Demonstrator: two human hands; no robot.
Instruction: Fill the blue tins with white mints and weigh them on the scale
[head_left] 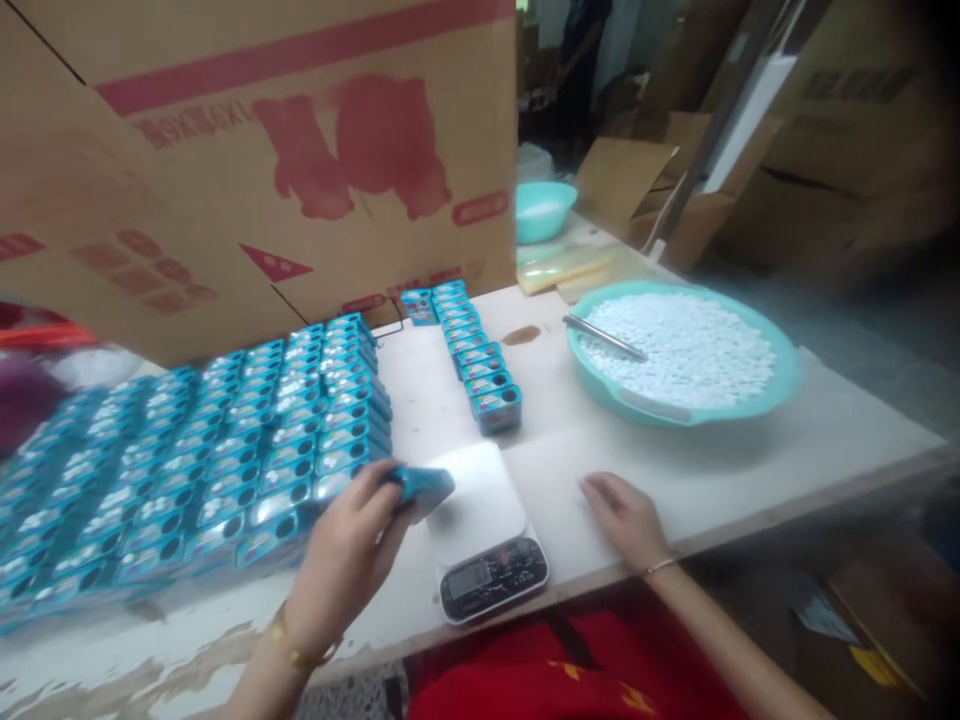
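Left hand (349,560) grip holds blue tin (421,487) over scale (484,530) (right hand (622,515) flat, empty).

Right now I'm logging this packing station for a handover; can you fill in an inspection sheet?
Surface: pale table, a brown stain behind the short tin row.
Job's things: blue tin held over scale; basin of white pellets with metal scoop.
Clutter: many blue tins in rows; short row.
Hands: left hand grips the tin; right hand rests flat on the table.
Cables: nothing seen.
Surroundings: cardboard box, small bowl, more cartons behind.
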